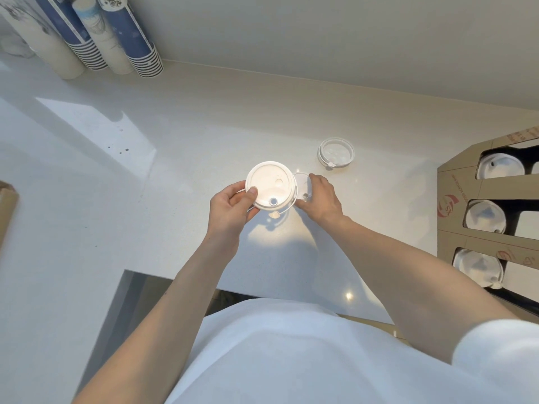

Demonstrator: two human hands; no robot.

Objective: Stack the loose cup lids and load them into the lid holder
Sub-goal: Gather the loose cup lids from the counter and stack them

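While my left hand [232,204] grips the lid stack [271,185] just above the tabletop [204,118], my right hand's [320,196] fingers [313,177] curl on a loose lid [302,185] lying flat just right of the stack. Another lid [335,153] sits farther right, nearer my right hand. The holder [466,199] stands at the far right.

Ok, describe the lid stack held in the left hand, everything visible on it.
The lid stack is round, white, glossy plastic, several lids nested, tops facing the camera. The top lid shows a small sip hole near its edge and a shallow round dimple. The left hand holds it above the white counter, thumb on its top. The right hand is beside it, at another lid.
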